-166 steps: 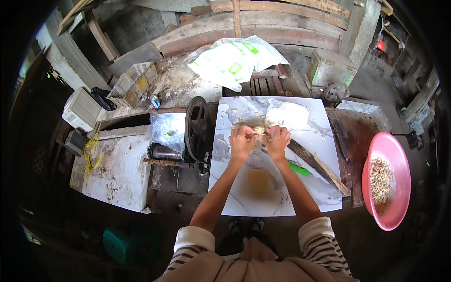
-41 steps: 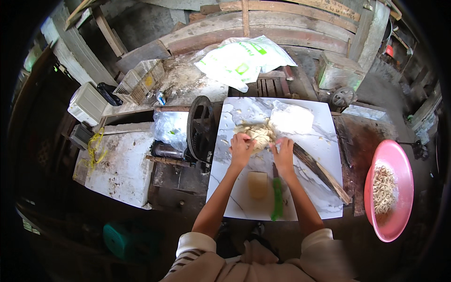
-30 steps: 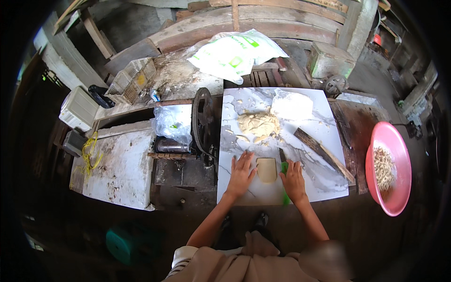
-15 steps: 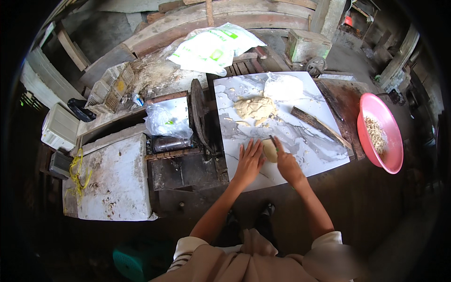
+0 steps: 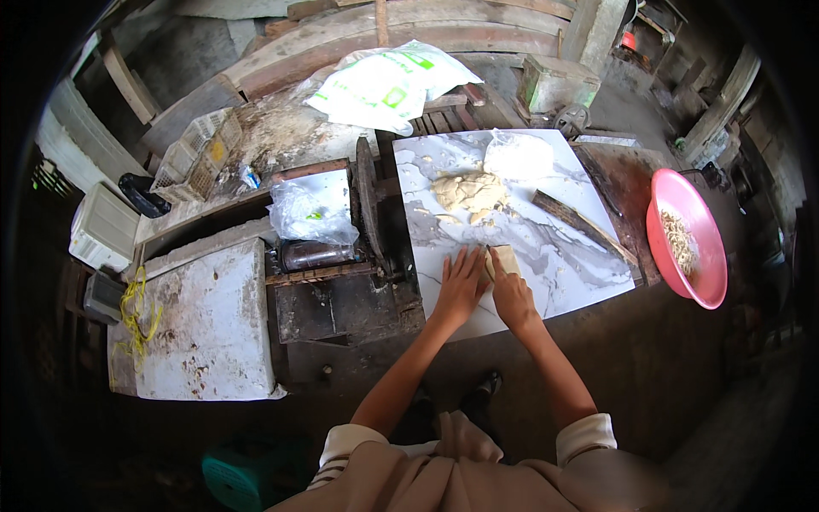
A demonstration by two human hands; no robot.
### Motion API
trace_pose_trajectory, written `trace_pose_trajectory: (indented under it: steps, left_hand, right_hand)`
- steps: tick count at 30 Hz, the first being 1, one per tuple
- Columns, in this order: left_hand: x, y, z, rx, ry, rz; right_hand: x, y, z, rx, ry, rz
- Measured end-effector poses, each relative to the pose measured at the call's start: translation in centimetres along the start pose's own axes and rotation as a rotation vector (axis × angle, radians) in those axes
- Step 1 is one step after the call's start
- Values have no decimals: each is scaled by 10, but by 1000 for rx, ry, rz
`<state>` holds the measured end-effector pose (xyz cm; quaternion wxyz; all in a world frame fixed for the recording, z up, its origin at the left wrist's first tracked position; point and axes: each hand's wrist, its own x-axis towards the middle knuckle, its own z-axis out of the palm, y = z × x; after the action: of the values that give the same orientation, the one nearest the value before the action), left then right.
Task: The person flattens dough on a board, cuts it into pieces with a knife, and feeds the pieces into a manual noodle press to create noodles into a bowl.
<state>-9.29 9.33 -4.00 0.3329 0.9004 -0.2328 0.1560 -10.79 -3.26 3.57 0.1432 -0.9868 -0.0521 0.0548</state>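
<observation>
A flattened piece of pale dough [image 5: 508,258] lies near the front of the marble-patterned board [image 5: 554,286]. My left hand [image 5: 461,282] rests flat at the dough's left side, fingers stretched out. Closed around a knife, my right hand [image 5: 514,297] is over the dough, its fingers close to the left hand's. Only a small dark part of the knife [image 5: 488,250] shows; the rest is hidden by my hand. Farther back on the board sit a big lump of dough [image 5: 467,192], with scraps around it, and a white plastic bag [image 5: 518,156].
A dark wooden stick [image 5: 580,224] lies across the board's right side. Beyond it stands a pink basin [image 5: 723,247] holding pale pieces. To the left is a roller machine with a wheel [image 5: 368,205] and a clear plastic bag [image 5: 311,213] on top. A plastic basket [image 5: 198,158] stands farther left.
My right hand has moved slightly left and down with the knife, closer to my left hand. More of the dough now shows beyond the right hand's fingers. My left hand has shifted slightly right.
</observation>
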Motion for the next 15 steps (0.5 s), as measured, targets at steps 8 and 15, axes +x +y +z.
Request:
trace_pose_trajectory:
  steps: [8,15]
  left_hand:
    - [0,-2,1,-23,-22,-28]
    - [3,2,-3,5,9,8]
  right_hand:
    - [-6,-5,7,-40,-27,19]
    - [-32,3,19,-92,-6,35]
